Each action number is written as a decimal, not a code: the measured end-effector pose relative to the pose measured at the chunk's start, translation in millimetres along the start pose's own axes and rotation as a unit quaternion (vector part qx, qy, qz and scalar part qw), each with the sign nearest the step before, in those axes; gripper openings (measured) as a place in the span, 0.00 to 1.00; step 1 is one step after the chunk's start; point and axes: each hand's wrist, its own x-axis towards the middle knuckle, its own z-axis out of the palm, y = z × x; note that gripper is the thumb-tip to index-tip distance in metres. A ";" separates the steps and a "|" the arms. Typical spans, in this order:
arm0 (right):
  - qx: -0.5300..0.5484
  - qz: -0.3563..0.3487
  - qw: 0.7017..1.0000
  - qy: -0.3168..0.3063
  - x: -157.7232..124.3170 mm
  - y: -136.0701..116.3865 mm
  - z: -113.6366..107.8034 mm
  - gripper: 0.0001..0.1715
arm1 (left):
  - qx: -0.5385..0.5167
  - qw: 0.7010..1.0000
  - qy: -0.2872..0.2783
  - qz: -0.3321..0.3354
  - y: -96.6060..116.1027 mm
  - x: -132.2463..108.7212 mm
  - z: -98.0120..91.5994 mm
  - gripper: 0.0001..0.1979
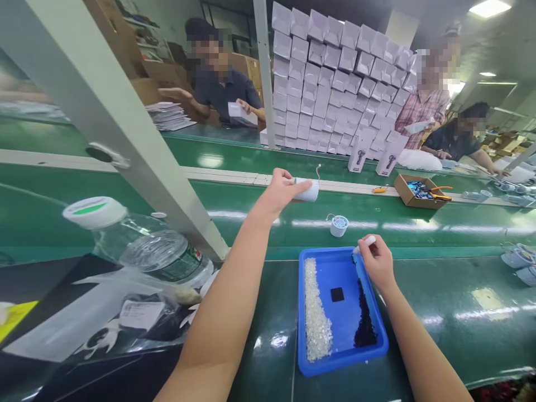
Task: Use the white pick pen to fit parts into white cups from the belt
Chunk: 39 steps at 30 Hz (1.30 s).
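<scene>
Two hands are busy around the blue tray (pixel 341 365). Beyond its far edge, the left hand (pixel 280 192) reaches over the green conveyor belt (pixel 419 223), fingers closed around a small white cylindrical housing (pixel 307 190) with a thin wire at its end. A similar wired part (pixel 338 225) lies on the belt between housing and tray. At the tray's right rim, the right hand (pixel 377 261) pinches a small white piece (pixel 368 241). Setting the housing down well likely means keeping its wire clear.
</scene>
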 end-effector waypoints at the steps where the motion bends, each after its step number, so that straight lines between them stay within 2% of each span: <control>1: -0.001 0.003 1.000 -0.002 0.0 1.0 0.4 0.13 | -0.067 0.998 0.001 0.008 0.6 0.2 1.4 0.21; 4: -0.006 0.007 1.000 -0.003 -0.8 1.5 1.5 0.13 | -0.194 0.981 0.008 0.027 3.9 0.5 3.3 0.15; 8: -0.003 0.011 1.000 -0.006 -1.0 0.1 1.5 0.13 | -0.260 0.964 0.052 0.011 11.6 -1.1 2.7 0.08; 12: 0.016 0.020 0.999 -0.021 -1.0 -0.1 3.3 0.13 | -0.291 0.954 0.074 -0.013 21.2 -3.5 4.2 0.04; 17: 0.119 0.080 0.984 -0.110 -6.8 -3.8 11.8 0.16 | -0.291 0.952 0.074 -0.057 42.8 -19.5 18.9 0.08; 20: 0.096 0.066 0.989 -0.094 -8.5 -7.5 15.8 0.19 | -0.272 0.958 0.086 -0.038 51.7 -31.9 24.4 0.09; 22: 0.073 0.056 0.989 -0.113 -7.7 -10.7 16.4 0.19 | -0.232 0.969 0.069 -0.044 51.0 -34.8 22.8 0.09; 26: 0.053 0.031 0.993 -0.098 -9.9 -22.7 14.4 0.21 | -0.200 0.979 0.020 -0.035 45.2 -34.1 18.9 0.08; 31: 0.092 0.000 0.987 -0.129 -21.8 -40.9 8.2 0.19 | -0.198 0.969 0.101 -0.105 50.0 -37.6 29.4 0.12; 33: 0.084 -0.027 0.982 -0.168 -24.5 -44.9 6.2 0.17 | -0.220 0.965 0.097 -0.106 46.0 -32.6 35.0 0.11; 36: 0.059 -0.075 0.955 -0.281 -25.6 -45.5 5.7 0.16 | -0.224 0.970 0.051 -0.080 29.4 -19.6 38.8 0.10; 38: 0.074 -0.059 0.951 -0.294 -25.5 -43.1 5.9 0.16 | -0.204 0.976 0.019 -0.068 16.6 -12.8 40.0 0.06; 39: 0.101 -0.038 0.957 -0.270 -25.3 -41.3 5.7 0.16 | -0.189 0.980 0.002 -0.062 11.1 -10.9 41.2 0.04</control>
